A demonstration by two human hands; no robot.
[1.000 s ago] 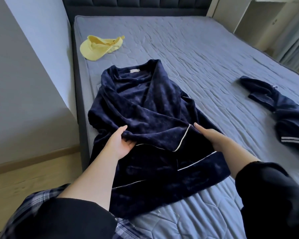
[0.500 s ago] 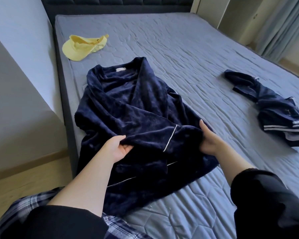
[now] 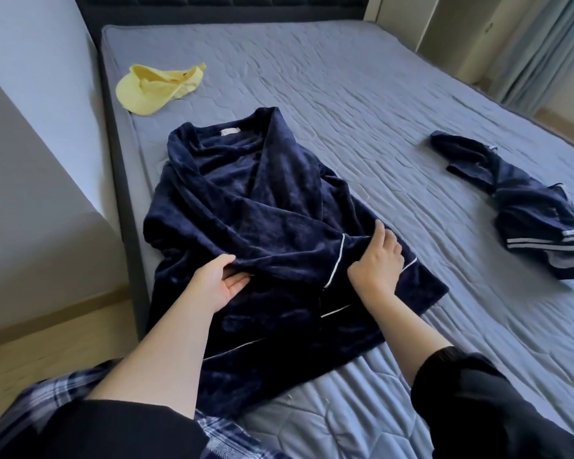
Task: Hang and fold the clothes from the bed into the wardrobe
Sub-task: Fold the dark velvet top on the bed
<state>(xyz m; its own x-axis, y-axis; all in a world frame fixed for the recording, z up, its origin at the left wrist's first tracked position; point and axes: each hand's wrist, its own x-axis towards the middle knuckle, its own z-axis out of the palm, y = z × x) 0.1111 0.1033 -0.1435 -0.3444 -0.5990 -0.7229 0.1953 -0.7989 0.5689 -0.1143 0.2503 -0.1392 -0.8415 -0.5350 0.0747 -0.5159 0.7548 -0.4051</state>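
- While your left hand (image 3: 217, 283) pinches a fold of the robe (image 3: 246, 207), thumb on top, the robe lies spread on the bed (image 3: 362, 94), close to its left edge
- Your right hand (image 3: 376, 260) lies bent over the cuff (image 3: 358, 241); gripping or only pressing, can't tell
- Plush cloth looks slippery: an uneven pull would likely skew the fold
- Drag it leftward and it may slide off the edge
- The cap (image 3: 156, 91) and other garment (image 3: 527, 207) lie well apart; no snag likely

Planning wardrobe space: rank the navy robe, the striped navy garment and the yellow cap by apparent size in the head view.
1. navy robe, largest, also nearest.
2. striped navy garment, crumpled, partly out of frame.
3. yellow cap, smallest, but farthest away.
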